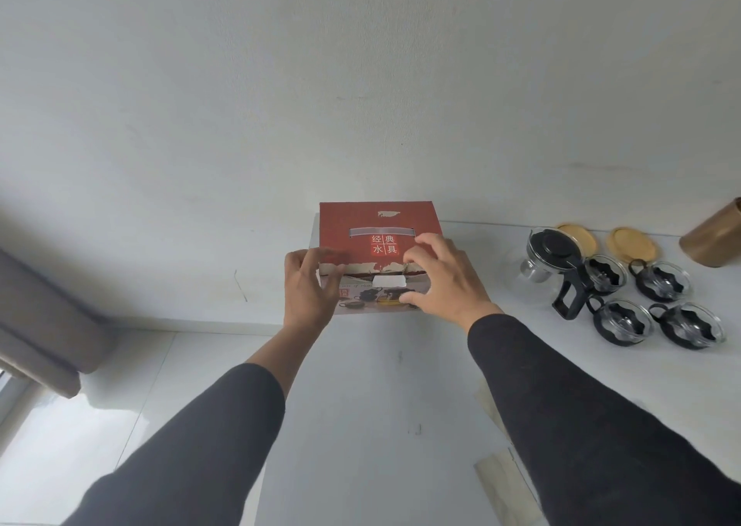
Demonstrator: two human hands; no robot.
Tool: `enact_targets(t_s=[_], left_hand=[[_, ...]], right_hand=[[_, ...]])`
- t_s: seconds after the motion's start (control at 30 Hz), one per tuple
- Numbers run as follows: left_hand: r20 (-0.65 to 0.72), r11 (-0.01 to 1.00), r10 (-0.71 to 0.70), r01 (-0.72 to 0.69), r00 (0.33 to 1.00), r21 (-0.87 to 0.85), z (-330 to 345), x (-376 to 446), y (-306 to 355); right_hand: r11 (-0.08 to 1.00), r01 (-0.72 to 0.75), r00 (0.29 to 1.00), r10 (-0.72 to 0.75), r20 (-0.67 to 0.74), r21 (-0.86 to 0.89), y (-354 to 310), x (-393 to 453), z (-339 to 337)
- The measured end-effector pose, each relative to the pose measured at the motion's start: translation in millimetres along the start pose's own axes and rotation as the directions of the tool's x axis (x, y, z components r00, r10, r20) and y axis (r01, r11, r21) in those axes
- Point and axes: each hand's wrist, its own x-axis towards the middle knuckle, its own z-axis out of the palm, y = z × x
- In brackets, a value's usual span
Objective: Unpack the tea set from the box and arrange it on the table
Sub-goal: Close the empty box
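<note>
Right now a red cardboard box [379,241] with Chinese characters on its lid sits at the far left end of the white table [461,365], close against the pale wall [280,84]. Both hands are on it: the left hand [308,285] clasps the near left corner, fingers curled over the front edge of the lid, while the right hand [441,277] presses its fingers on top of the lid with the thumb against the printed front face below. The lid looks closed or nearly so, its torn front edge lying over a white tab. Dark sleeves [581,405] cover both forearms. To the right of the box, well apart from it, the tea set is laid out on the table: a glass teapot [549,265] with a black lid and black handle, and just beside it four glass cups [657,305] in black holders, grouped in two rows. Beyond them, farther back, lie two round bamboo-coloured lids or coasters [629,245]. At the far right edge a brown cylindrical container [713,237] is only partly in view. Left of the table, a grey curtain [40,317] hangs over a pale floor.
</note>
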Motion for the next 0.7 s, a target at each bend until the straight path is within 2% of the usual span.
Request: enact_targets(t_s=[0.17, 0.43, 0.5, 0.6, 0.63, 0.7], left_hand=[[0.013, 1.0, -0.013, 0.013, 1.0, 0.007, 3, 5, 0], [0.001, 1.0, 0.005, -0.005, 1.0, 0.01, 4, 7, -3], [0.003, 1.0, 0.013, -0.013, 1.0, 0.015, 4, 8, -4], [0.017, 1.0, 0.014, -0.015, 1.0, 0.016, 5, 10, -5], [0.02, 1.0, 0.017, -0.018, 1.0, 0.017, 4, 11, -5], [0.04, 0.998, 0.036, -0.038, 0.999, 0.044, 3, 13, -5]], right_hand=[[0.986, 0.168, 0.983, -0.168, -0.075, -0.008, -8, 2, 18], [0.984, 0.175, 0.975, -0.17, -0.142, 0.025, -8, 7, 22], [0.988, 0.132, 0.982, -0.121, -0.144, 0.076, -8, 9, 23], [0.979, -0.064, 0.989, 0.088, -0.121, 0.195, -11, 14, 20], [0.969, -0.134, 0.983, 0.156, -0.094, 0.206, -11, 16, 18], [0.969, -0.218, 0.972, 0.226, -0.063, 0.12, -9, 22, 14]])
